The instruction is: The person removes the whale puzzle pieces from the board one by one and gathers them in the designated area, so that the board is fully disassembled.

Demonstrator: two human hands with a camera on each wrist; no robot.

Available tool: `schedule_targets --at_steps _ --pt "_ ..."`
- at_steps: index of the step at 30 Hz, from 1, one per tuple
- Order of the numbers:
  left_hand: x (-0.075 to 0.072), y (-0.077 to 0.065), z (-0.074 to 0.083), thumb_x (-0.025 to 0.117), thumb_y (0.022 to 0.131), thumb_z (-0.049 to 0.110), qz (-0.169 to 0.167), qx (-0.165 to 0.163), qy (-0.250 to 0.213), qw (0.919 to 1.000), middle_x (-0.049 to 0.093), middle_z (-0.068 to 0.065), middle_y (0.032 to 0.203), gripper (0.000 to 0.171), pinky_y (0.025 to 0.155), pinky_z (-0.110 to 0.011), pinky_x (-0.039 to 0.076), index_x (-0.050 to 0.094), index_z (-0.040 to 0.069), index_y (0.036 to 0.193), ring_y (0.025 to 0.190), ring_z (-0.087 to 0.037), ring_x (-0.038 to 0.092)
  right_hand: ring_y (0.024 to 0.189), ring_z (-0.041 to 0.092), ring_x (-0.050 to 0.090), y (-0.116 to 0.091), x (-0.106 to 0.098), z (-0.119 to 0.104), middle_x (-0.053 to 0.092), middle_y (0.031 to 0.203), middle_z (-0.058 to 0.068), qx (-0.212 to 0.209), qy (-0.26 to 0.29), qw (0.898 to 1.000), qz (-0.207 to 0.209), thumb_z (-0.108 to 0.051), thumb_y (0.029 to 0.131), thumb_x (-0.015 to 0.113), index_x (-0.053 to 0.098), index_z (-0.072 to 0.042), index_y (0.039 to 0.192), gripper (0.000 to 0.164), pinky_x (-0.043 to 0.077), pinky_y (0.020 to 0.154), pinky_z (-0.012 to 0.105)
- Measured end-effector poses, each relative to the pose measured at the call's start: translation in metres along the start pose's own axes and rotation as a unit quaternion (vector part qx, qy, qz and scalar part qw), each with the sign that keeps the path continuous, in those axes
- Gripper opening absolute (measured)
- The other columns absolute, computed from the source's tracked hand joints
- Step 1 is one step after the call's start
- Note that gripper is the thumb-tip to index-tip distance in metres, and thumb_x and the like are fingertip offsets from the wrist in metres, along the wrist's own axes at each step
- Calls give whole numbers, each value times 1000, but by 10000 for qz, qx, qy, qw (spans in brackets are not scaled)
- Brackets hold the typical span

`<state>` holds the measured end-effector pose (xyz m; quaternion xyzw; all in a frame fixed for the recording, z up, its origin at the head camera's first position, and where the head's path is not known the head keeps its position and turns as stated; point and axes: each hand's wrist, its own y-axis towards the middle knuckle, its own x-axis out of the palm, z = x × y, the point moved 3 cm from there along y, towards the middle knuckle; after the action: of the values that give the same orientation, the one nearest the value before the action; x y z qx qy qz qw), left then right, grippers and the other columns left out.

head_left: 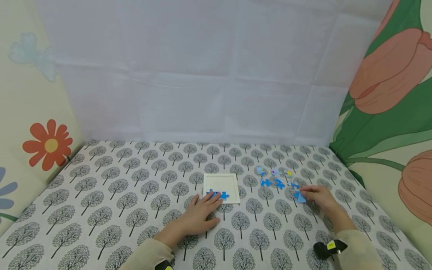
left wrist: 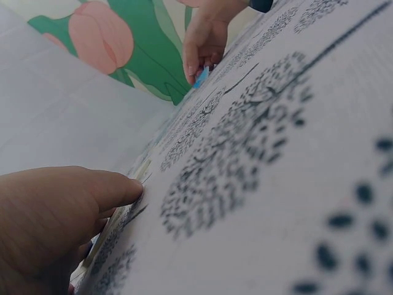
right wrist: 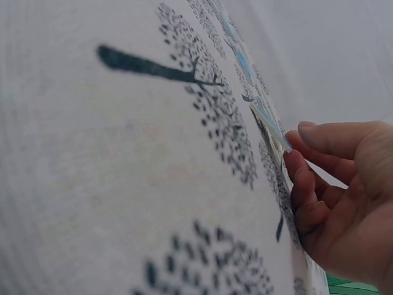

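A white square puzzle frame (head_left: 221,179) lies on the table with blue jigsaw pieces (head_left: 222,195) along its near edge. My left hand (head_left: 199,216) rests at the frame's near left corner, its fingers stretched over those pieces and partly hiding them. Off to the right, my right hand (head_left: 318,197) pinches a blue jigsaw piece (head_left: 299,197) between thumb and fingers. That held piece (right wrist: 270,128) is tilted, one edge up from the cloth, in the right wrist view. Beyond my right hand lie several loose jigsaw pieces (head_left: 279,183), mostly blue, some with yellow or pink spots.
A white cloth printed with grey trees (head_left: 135,217) covers the table. White sheeting (head_left: 189,75) hangs behind it. Walls painted with flowers stand on both sides, a red flower (head_left: 50,145) at left and pink tulips (head_left: 388,71) at right.
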<state>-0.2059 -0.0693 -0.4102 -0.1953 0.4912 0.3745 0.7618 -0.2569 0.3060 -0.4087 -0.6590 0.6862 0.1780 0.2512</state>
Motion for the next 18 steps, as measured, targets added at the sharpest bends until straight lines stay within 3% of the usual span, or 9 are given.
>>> schedule_targets --at_steps 6,10,13,18 --pt "0 0 0 46 88 29 -21 -16 -9 10000 23 -9 139 53 95 -56 2 33 6 134 127 -27 11 65 13 47 0 -3 -2 57 81 0 298 337 9990 19 -18 82 60 58 6 106 34 40 55 27" --pt "0 0 0 46 88 29 -47 -8 -3 10000 23 -9 139 53 95 -56 3 33 5 134 127 -28 11 61 11 46 -1 -4 -5 56 78 1 465 186 9987 90 -17 82 59 57 6 107 34 38 51 26" --pt "0 0 1 47 88 29 -64 -1 -12 10000 23 -9 139 53 95 -56 3 33 5 134 127 -28 11 64 13 47 -2 -6 -8 56 82 4 558 27 9984 105 -18 83 57 56 6 109 35 38 51 25" --pt "0 0 1 47 88 29 -56 -4 -16 10000 22 -9 139 53 95 -56 3 33 6 134 127 -28 11 75 12 51 -4 -11 -13 56 98 10 418 37 9991 -49 -25 84 57 53 6 113 43 43 62 28"
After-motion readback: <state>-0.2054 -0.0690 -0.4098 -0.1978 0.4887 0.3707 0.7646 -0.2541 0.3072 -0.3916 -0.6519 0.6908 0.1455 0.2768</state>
